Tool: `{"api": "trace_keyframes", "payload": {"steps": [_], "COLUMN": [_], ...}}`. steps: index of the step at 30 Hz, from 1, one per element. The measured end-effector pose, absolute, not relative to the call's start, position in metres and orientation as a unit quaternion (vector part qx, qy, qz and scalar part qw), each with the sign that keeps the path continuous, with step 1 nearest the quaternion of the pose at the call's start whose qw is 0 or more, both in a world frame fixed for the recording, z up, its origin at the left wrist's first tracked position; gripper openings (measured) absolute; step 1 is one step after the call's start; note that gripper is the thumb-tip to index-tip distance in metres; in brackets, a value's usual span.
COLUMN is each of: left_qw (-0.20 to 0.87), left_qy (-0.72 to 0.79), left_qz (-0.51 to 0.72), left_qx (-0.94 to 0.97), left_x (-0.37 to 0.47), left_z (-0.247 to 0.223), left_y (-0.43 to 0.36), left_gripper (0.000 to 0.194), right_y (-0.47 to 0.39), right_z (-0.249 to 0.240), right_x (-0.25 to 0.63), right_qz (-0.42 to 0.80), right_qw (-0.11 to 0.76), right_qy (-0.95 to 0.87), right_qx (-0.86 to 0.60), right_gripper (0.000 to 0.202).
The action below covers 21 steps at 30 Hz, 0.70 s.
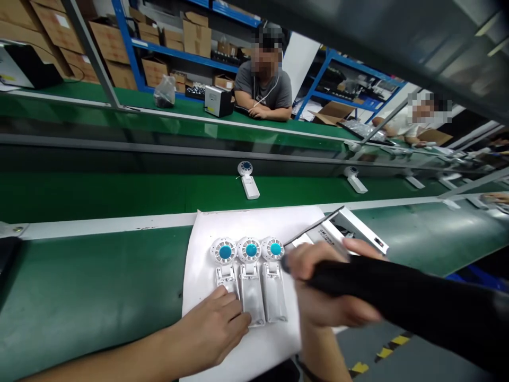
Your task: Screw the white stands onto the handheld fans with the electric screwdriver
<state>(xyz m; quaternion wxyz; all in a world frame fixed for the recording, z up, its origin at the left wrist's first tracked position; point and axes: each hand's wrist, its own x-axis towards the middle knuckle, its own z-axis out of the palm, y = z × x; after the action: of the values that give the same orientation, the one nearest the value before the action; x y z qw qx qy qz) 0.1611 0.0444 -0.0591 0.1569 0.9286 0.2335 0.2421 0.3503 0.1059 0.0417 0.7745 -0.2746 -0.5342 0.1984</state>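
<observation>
Three white handheld fans lie side by side with blue discs on their round heads: the left fan (225, 251), the middle fan (252, 292) and the right fan (274, 289). Bent fingers of my left hand (218, 323) grip the handle of the left fan, hiding its lower part. My right hand (322, 281) is wrapped round a black electric screwdriver (358, 281), blurred by motion. Its tip is close to the right fan's head; I cannot tell whether they touch. Beneath the fans is a white sheet (199, 361).
Behind my right hand stands a white and grey screw feeder box (358, 228). Beyond the bench edge, a green conveyor belt (119, 196) carries another fan (249, 183) and more to the right. A co-worker (264, 85) sits opposite. A metal frame (397, 48) hangs overhead.
</observation>
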Motion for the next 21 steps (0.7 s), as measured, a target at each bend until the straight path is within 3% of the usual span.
{"api": "trace_keyframes", "payload": {"steps": [3, 8, 15, 21], "left_qw": [0.169, 0.169, 0.162, 0.139], "left_qy": [0.235, 0.235, 0.239, 0.243], "left_qz": [0.243, 0.247, 0.232, 0.231], "left_qx": [0.926, 0.925, 0.929, 0.932], "left_x": [0.161, 0.16, 0.161, 0.162], "left_z": [-0.057, -0.06, -0.059, -0.063], "left_y": [0.044, 0.043, 0.044, 0.045], "left_gripper": [0.012, 0.01, 0.009, 0.01], "right_y": [0.105, 0.111, 0.093, 0.105], "right_z": [0.055, 0.05, 0.044, 0.026], "right_x": [0.398, 0.426, 0.373, 0.332], "right_qz": [0.094, 0.096, 0.3, 0.363], "right_qw": [0.77, 0.771, 0.731, 0.713], "right_qy": [-0.523, -0.466, -0.519, -0.524], "right_qx": [-0.353, -0.423, -0.325, -0.293], "right_gripper": [0.061, 0.056, 0.059, 0.053]}}
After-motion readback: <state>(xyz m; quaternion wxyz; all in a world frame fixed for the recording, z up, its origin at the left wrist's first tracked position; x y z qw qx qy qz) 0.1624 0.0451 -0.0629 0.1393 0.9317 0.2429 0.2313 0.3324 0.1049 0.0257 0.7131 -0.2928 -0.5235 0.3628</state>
